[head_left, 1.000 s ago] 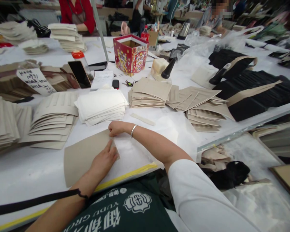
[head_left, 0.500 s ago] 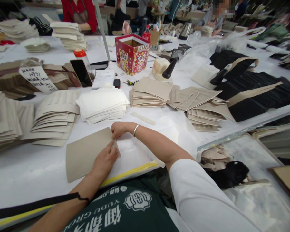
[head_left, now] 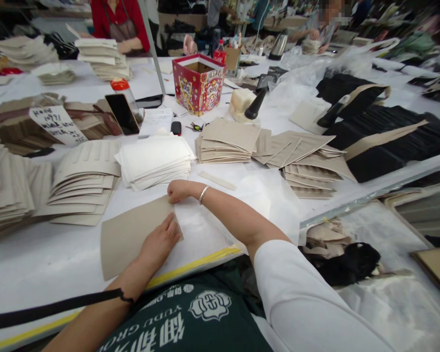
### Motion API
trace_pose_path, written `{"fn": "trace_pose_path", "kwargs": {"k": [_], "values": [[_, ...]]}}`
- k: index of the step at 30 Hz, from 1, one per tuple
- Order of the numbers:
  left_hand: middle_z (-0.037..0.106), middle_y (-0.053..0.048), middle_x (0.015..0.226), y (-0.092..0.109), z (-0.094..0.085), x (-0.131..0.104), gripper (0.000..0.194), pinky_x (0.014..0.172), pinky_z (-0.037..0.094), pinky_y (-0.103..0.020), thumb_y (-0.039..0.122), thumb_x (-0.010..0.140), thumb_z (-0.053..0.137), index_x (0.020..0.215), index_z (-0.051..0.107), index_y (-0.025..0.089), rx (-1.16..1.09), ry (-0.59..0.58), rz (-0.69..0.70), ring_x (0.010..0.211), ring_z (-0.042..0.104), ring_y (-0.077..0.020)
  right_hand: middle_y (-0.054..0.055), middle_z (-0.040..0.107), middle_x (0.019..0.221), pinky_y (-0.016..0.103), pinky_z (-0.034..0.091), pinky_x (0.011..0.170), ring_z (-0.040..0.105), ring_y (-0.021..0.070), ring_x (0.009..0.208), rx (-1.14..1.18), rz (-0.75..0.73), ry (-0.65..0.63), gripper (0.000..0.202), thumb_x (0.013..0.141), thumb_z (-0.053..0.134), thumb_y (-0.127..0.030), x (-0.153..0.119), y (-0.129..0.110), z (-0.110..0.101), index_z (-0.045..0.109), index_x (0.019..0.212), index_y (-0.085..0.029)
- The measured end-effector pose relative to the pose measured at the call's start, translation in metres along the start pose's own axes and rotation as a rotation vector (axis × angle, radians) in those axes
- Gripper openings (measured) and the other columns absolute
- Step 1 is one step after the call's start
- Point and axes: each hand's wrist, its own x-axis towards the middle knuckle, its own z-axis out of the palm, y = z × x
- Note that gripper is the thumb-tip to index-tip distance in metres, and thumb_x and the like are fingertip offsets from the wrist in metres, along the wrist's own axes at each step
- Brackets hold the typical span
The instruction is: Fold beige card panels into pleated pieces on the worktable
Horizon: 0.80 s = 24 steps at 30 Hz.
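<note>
Beige panel [head_left: 130, 239]: flat on the white tabletop [head_left: 201, 227], between the yellow edge [head_left: 201, 260] and the white stack [head_left: 156, 160].
Far right corner: could crease or curl, I judge, if the right hand [head_left: 178, 191] pulls against the pressure of the left.
Panel's left end: nothing weighs it down, so a sideways push could swing it askew.
Black strap [head_left: 58, 303]: crosses the left forearm near the panel's near left corner; a backward sweep of that arm might drag it over the sheet.
Left hand [head_left: 160, 240]: fingers extended and close together, laid on the panel's right end; palm hidden.
Right hand: curled small at the far right corner, touching there; whether the fingertips pinch the edge, I cannot tell.
</note>
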Motion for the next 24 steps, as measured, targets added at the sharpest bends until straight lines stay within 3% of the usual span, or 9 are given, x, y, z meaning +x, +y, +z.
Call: {"fn": "trace_pose_path", "kwargs": {"k": [3,9,17,24], "values": [[0.052,-0.015,0.130,0.001,-0.004,0.002,0.013,0.082,0.050,-0.037,0.025,0.088,0.043,0.091,0.054,0.018,0.006,-0.053,-0.002,0.102,0.062,-0.0227,0.008,0.069,0.071,0.022,0.039,0.052,0.056,0.0126,0.056,0.035,0.007,0.002,0.022,0.065,0.053,-0.015,0.005,0.004,0.001,0.070,0.077,-0.008],[0.037,-0.022,0.142,0.008,-0.016,0.008,0.017,0.075,0.053,-0.037,0.028,0.089,0.045,0.090,0.055,0.015,0.057,-0.132,-0.065,0.091,0.067,-0.0245,0.009,0.069,0.071,0.024,0.037,0.051,0.058,0.0158,0.060,-0.091,-0.015,-0.010,0.021,0.064,0.053,-0.014,0.012,0.001,0.003,0.071,0.075,-0.008],[0.040,-0.020,0.142,0.004,-0.015,0.011,0.017,0.064,0.052,-0.034,0.031,0.088,0.047,0.089,0.056,0.016,0.104,-0.120,-0.056,0.079,0.069,-0.0219,0.009,0.070,0.076,0.023,0.041,0.056,0.060,0.0162,0.066,-0.078,0.038,0.022,0.022,0.068,0.056,-0.016,0.006,-0.004,-0.009,0.071,0.083,-0.008],[0.031,-0.019,0.147,0.009,-0.022,0.012,0.023,0.075,0.052,-0.037,0.033,0.087,0.047,0.096,0.058,0.014,0.096,-0.227,-0.122,0.091,0.066,-0.0254,0.009,0.071,0.081,0.023,0.046,0.066,0.063,0.0171,0.074,-0.140,0.097,0.013,0.021,0.074,0.055,-0.015,0.005,-0.012,-0.011,0.072,0.084,-0.007]]}}
